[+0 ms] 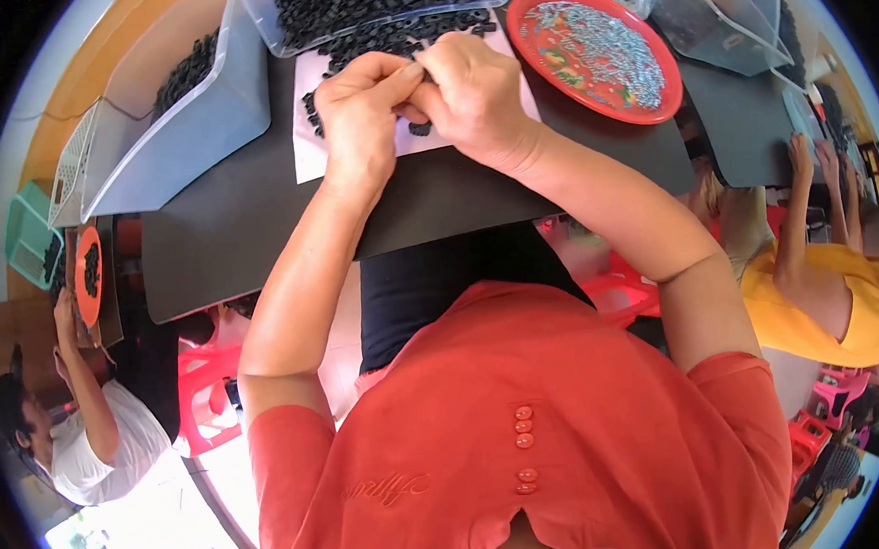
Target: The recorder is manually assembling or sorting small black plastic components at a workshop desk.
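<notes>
My left hand (363, 107) and my right hand (475, 96) meet above a pale pink sheet (316, 160), fingertips pinched together. Whatever sits between the fingers is too small and too covered to name. A small black piece (419, 129) shows just below the fingers; whether it is held or lies on the sheet I cannot tell. Many small black pieces (368, 42) are spread on the sheet beyond my hands. To the right, a red round plate (590, 110) carries a heap of small, thin silvery metal parts (612, 52).
A clear bin (397, 28) of black pieces stands at the far side. A large grey bin (209, 137) is at left, another clear bin (725, 36) at far right. The dark table's (456, 209) near edge runs before me. Other people sit at both sides.
</notes>
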Demonstrator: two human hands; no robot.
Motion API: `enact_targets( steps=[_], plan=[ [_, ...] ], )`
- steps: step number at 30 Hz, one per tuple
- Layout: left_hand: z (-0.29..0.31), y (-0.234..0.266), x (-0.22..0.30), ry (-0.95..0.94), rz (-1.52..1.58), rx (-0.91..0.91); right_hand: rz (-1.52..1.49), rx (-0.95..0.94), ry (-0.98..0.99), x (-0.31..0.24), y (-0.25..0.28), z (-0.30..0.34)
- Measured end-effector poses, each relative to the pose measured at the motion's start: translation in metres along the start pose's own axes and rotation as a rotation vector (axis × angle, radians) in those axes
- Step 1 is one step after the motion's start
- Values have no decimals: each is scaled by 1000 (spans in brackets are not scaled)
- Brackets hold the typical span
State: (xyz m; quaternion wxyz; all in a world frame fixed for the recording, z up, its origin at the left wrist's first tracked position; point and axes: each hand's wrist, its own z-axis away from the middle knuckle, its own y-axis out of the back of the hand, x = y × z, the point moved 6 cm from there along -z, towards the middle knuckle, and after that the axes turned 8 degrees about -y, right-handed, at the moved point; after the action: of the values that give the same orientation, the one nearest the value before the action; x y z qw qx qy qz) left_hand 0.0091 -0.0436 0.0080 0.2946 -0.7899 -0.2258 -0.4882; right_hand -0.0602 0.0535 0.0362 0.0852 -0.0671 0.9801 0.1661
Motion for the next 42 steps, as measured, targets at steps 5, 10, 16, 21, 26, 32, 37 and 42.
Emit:
enact_targets(
  steps=[5,10,16,21,26,32,37,42],
  plan=[
    [-3,6,9,3,-24,3,-176,-61,-169,11,-3,-3],
    [-8,24,108,-391,-534,178,15,-363,-279,75,37,-32],
    [-58,115,154,-441,-693,334,322,-781,-336,146,32,-1],
    [-31,77,142,-804,-1158,202,579,-836,-80,150,56,15],
    [-17,11,84,-583,-996,-225,344,-771,-272,150,70,9],
    [-20,-42,9,-687,-1400,-590,443,-810,-223,154,75,25],
    [-32,-45,-3,-588,-1373,-610,536,-766,-195,151,94,13],
    [-33,-50,-7,-536,-1427,-622,298,-773,-227,146,57,6]
  ],
)
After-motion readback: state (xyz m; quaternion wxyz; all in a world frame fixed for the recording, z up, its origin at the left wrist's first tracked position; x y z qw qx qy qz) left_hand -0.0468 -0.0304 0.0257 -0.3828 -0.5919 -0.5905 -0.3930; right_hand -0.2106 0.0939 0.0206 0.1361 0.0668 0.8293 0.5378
